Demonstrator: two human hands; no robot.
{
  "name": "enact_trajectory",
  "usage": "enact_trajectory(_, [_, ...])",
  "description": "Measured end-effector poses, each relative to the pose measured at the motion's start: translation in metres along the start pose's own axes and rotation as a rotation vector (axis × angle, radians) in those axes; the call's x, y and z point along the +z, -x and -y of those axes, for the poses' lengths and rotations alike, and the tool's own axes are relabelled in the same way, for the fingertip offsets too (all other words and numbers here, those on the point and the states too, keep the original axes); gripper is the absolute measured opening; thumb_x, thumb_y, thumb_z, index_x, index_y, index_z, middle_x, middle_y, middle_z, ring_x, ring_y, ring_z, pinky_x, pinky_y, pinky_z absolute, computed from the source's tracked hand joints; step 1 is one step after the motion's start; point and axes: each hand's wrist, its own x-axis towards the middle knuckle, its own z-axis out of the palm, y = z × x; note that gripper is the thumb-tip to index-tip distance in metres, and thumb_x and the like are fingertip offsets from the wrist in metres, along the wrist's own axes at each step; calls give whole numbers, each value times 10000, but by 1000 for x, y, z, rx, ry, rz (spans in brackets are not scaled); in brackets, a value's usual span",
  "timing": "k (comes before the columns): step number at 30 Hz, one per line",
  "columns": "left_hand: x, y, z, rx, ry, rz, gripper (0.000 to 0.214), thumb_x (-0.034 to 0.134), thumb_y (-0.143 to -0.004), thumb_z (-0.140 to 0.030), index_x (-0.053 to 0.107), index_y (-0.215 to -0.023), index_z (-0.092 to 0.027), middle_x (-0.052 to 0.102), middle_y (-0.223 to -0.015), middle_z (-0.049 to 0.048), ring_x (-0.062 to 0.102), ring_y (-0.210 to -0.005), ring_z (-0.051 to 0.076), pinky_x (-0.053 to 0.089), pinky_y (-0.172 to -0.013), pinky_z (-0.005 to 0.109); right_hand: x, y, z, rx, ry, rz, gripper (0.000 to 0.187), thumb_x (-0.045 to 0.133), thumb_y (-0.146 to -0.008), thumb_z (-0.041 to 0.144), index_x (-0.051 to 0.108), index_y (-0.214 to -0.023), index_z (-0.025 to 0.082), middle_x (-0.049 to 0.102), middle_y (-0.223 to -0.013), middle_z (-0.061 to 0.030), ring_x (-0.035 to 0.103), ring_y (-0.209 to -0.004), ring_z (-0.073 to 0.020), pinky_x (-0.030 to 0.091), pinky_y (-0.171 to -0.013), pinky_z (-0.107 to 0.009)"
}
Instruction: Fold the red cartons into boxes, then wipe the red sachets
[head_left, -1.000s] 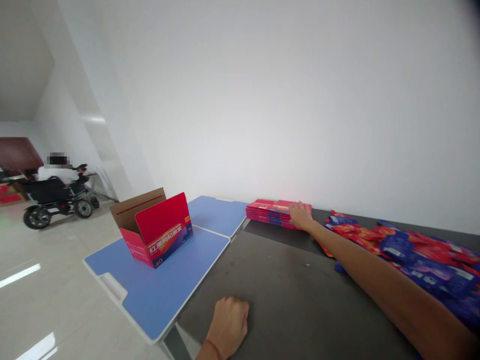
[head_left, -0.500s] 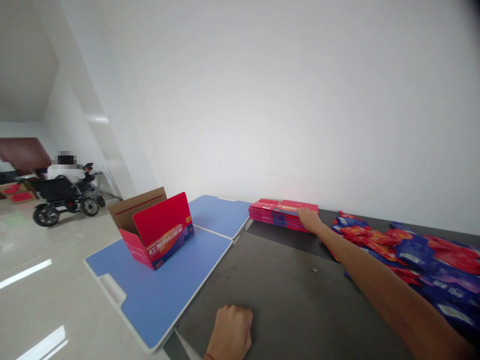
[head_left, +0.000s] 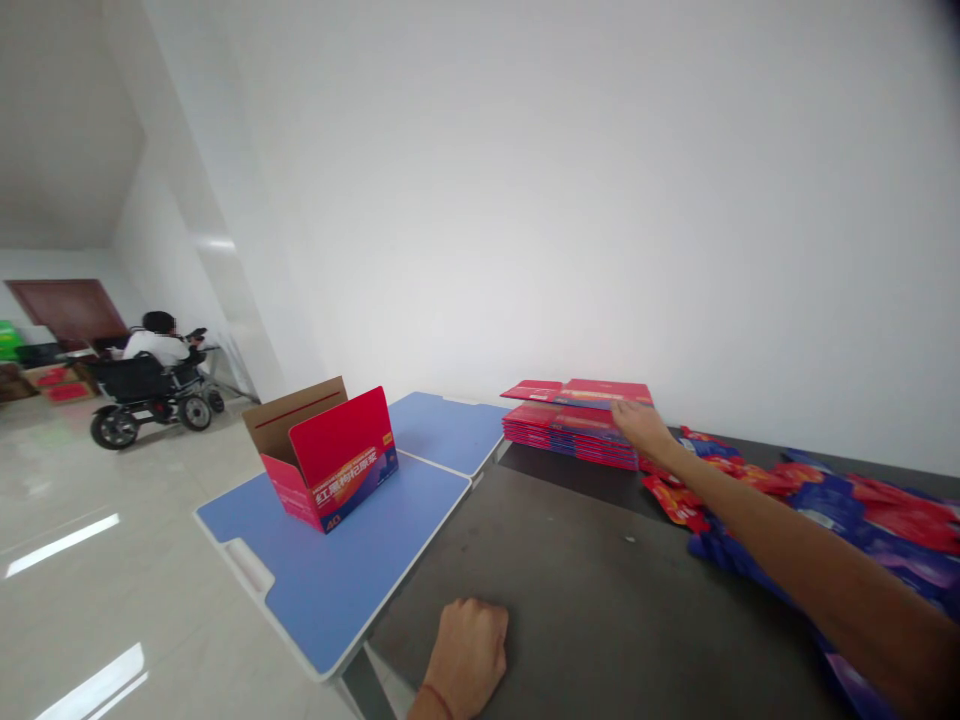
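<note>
My right hand (head_left: 637,426) grips the near edge of a flat red printed carton blank (head_left: 577,393), which is raised and tilted above a stack of similar folded blanks (head_left: 559,437). My left hand (head_left: 471,655) rests as a closed fist on the dark tabletop (head_left: 540,570), holding nothing, with a thin cord around the wrist. To its left, an assembled red cardboard carton (head_left: 330,470) stands with its top open on a blue folding table (head_left: 375,555). The brown inner flaps show.
Blue and red printed packets (head_left: 840,510) lie heaped at the right of the dark tabletop. A second blue table panel (head_left: 450,425) stands behind the carton. Farther left, a seated person (head_left: 157,345) uses a powered wheelchair (head_left: 150,400) on the tiled floor, near stacked boxes (head_left: 58,382).
The top blank has risen off the stack, held by my right hand, which moved slightly up and right. The view has turned slightly, shifting the scene to the right.
</note>
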Motion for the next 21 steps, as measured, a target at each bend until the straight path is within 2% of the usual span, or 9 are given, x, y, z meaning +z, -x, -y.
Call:
enact_trajectory(3, [3,-2,6,-27,57,-43,213,504,-838,-141,661,-722,-227,746,-826,118,719,-889,289,450,-791,380,-10,24,-9,-65,1,-34,537,407,-936,-6,558,-1451,-31,555,-1485,-305,549,-1395,-347,423,-1187,-503])
enact_trajectory(5, [0,-6,17,-94,211,-167,242,464,-835,-131,605,-662,-226,709,-753,84,702,-830,256,468,-785,363,-11,49,-15,-147,-8,-61,537,356,-959,8,568,-1453,-7,541,-1517,-269,516,-1435,-327,390,-1220,-521])
enact_trajectory(8, [-21,-20,37,-262,675,-501,258,394,-892,-197,544,-685,-232,625,-679,40,668,-759,221,515,-736,325,-10,96,-20,-287,-72,-153,545,272,-1003,55,602,-1436,45,530,-1542,-219,483,-1466,-310,371,-1239,-561])
enact_trajectory(10, [-46,-34,44,-376,1101,-633,198,423,-932,-309,561,-816,-226,647,-745,29,665,-710,200,543,-675,307,-11,128,-17,-343,-153,-225,554,237,-1028,89,614,-1435,84,525,-1550,-189,466,-1478,-291,368,-1247,-565])
enact_trajectory(12, [-72,-49,42,-399,1500,-487,222,476,-963,-392,591,-991,-203,728,-924,68,721,-768,201,605,-720,345,-14,155,-10,-364,-243,-278,551,246,-1037,110,611,-1450,126,527,-1553,-161,459,-1482,-275,369,-1253,-561])
enact_trajectory(14, [-90,-62,32,-418,1625,-297,309,518,-975,-467,610,-1001,-173,759,-934,108,750,-777,225,634,-726,377,-18,176,1,-362,-303,-316,539,278,-1042,122,603,-1470,170,534,-1554,-135,460,-1481,-265,373,-1256,-555])
enact_trajectory(15, [-95,-66,25,-400,1605,-278,331,547,-971,-483,627,-982,-162,766,-904,112,757,-769,231,636,-716,370,-19,185,6,-366,-315,-333,536,290,-1043,120,601,-1474,184,539,-1553,-126,461,-1480,-260,381,-1255,-547])
enact_trajectory(19, [-93,-72,7,-328,1461,-372,378,598,-959,-517,643,-845,-160,757,-780,94,748,-704,236,593,-649,317,-16,211,26,-393,-315,-364,531,307,-1036,104,643,-1435,202,577,-1527,-119,506,-1450,-243,446,-1219,-502])
enact_trajectory(21, [-87,-69,5,-272,1379,-453,411,565,-973,-547,623,-802,-178,748,-763,81,727,-693,224,550,-626,291,-15,217,31,-327,-361,-338,437,398,-1056,202,678,-1391,230,624,-1485,-110,543,-1421,-267,449,-1208,-537])
